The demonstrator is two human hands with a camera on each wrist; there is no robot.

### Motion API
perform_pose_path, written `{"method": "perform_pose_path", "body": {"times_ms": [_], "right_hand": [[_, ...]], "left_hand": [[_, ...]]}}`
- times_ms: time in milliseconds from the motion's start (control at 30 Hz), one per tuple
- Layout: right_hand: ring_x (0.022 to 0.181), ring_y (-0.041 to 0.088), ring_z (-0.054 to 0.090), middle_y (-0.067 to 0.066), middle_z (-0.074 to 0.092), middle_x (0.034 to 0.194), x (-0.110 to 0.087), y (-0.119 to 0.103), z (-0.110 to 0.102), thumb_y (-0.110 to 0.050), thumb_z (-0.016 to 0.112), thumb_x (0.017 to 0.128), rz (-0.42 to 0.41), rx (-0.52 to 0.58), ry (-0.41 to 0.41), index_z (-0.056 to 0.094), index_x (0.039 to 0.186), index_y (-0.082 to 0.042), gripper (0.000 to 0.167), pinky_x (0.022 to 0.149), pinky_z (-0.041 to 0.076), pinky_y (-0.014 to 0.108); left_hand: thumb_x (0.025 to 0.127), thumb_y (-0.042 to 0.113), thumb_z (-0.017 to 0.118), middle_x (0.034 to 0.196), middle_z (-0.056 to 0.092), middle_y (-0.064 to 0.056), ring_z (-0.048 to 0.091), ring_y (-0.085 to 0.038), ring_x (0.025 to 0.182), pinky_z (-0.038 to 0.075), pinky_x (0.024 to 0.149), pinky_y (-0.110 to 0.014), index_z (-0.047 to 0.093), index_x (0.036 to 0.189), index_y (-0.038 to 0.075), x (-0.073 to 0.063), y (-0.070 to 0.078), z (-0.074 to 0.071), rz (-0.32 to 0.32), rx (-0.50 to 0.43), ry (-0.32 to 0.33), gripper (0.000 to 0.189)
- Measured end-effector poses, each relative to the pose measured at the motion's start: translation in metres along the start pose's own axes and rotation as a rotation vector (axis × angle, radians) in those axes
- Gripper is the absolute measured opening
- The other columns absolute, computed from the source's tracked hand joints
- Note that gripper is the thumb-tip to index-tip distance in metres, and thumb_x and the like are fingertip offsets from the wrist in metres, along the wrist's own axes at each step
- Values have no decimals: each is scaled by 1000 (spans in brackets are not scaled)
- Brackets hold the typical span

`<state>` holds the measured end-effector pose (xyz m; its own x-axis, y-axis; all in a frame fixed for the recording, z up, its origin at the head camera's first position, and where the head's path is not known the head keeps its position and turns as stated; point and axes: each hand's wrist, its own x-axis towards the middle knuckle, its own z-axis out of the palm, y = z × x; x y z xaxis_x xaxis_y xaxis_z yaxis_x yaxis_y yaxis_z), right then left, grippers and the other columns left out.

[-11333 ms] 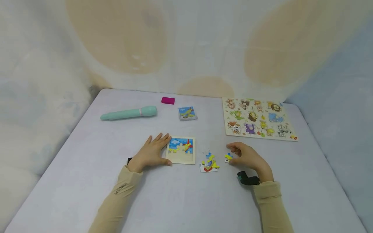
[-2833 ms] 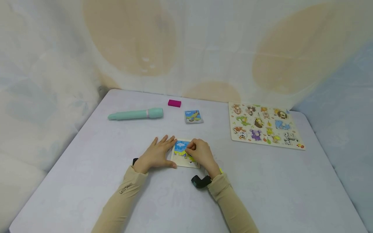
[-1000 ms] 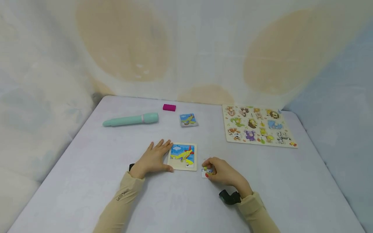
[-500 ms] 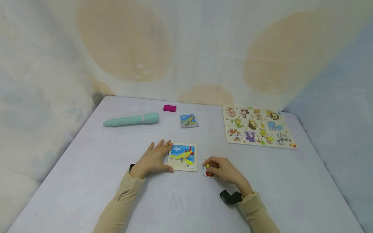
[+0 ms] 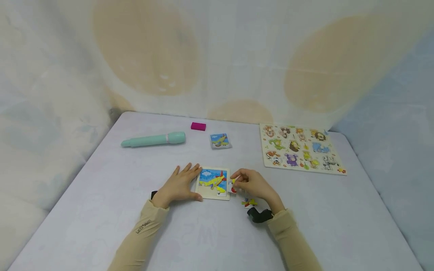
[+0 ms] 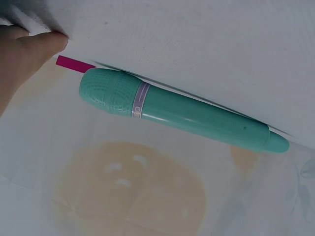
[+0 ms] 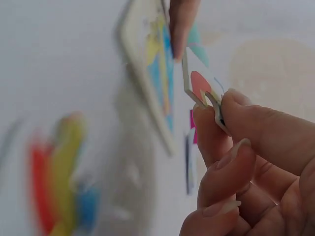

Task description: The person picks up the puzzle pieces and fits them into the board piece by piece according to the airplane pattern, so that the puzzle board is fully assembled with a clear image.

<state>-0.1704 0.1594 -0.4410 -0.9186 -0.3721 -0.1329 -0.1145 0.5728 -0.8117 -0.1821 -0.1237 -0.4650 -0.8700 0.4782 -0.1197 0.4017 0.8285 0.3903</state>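
Observation:
My left hand (image 5: 181, 185) lies with fingers spread at the left side of a wooden puzzle tray (image 5: 213, 196), its fingertips on the frame. Fitted pieces inside show a yellow airplane on blue sky; bare wood shows at the lower left. Thumb and fingers of my right hand (image 5: 255, 184) pinch a puzzle piece (image 7: 198, 81), white with a red patch, raised beside the tray's right edge. Another loose puzzle piece (image 5: 249, 203), yellow, red and blue, lies on the table below that hand; it is blurred in the right wrist view.
Behind the tray lies a small airplane picture packet (image 5: 220, 140). A magenta block (image 5: 198, 126) and a mint-green microphone-shaped thing (image 5: 154, 139) are at the back left. The animal puzzle board (image 5: 301, 148) rests at the back right.
Several pieces have gone into the tray over the earlier frames. In the last half second my right hand has lifted a piece and carried it left towards the tray; my left hand stays put.

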Motion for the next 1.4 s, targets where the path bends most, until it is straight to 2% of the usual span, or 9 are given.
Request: {"method": "perform_pose_path", "body": {"times_ms": [167, 333, 600, 867, 1067, 1267, 1400], "right_hand": [[69, 14, 53, 5, 66, 83, 20, -20, 14, -13, 69, 88, -41, 48, -5, 68, 106, -7, 19, 60, 41, 23], [67, 12, 52, 5, 65, 82, 31, -32, 29, -14, 70, 87, -61, 54, -14, 67, 104, -7, 19, 59, 41, 21], [65, 12, 54, 5, 67, 82, 26, -36, 42, -11, 69, 88, -8, 73, 42, 66, 103, -8, 16, 58, 42, 21], [64, 9, 60, 5, 70, 80, 28, -37, 58, -10, 69, 87, -74, 54, 11, 65, 100, -8, 14, 59, 46, 21], [64, 7, 60, 2, 70, 79, 29, -36, 67, -10, 68, 86, -81, 18, 0, 66, 98, -11, 13, 62, 47, 22], [62, 6, 58, 0, 69, 79, 27, -36, 75, -13, 68, 87, -83, -11, 27, 67, 100, -11, 13, 60, 45, 20], [65, 7, 53, -1, 66, 80, 27, -38, 79, -16, 70, 86, -84, -79, 75, 68, 100, -12, 15, 59, 42, 19]], "left_hand": [[67, 56, 81, 160, 27, -5, 15, -34, 151, 7, 119, -62, 32, 152, 14, -5, 1, 0, -5, -6, -8, 107], [67, 58, 80, 160, 27, -6, 16, -34, 150, 8, 118, -63, 32, 152, 13, -5, -1, -1, -2, 5, 13, 107], [68, 59, 79, 161, 25, -3, 15, -33, 151, 7, 119, -61, 31, 153, 15, -2, 0, 0, 10, 6, 1, 107], [67, 58, 80, 160, 27, -6, 15, -33, 151, 7, 119, -62, 32, 152, 13, -4, 2, -2, 12, -10, 3, 107], [68, 58, 80, 161, 26, -5, 15, -33, 151, 6, 119, -62, 31, 153, 13, -5, 2, -2, 17, -13, 1, 107], [68, 58, 80, 161, 26, -4, 15, -32, 151, 6, 119, -62, 31, 153, 14, -5, 1, -1, 27, -11, 6, 107], [67, 59, 79, 160, 28, -5, 17, -33, 150, 9, 118, -63, 33, 152, 13, -5, 2, -1, 39, 4, 16, 107]]}}
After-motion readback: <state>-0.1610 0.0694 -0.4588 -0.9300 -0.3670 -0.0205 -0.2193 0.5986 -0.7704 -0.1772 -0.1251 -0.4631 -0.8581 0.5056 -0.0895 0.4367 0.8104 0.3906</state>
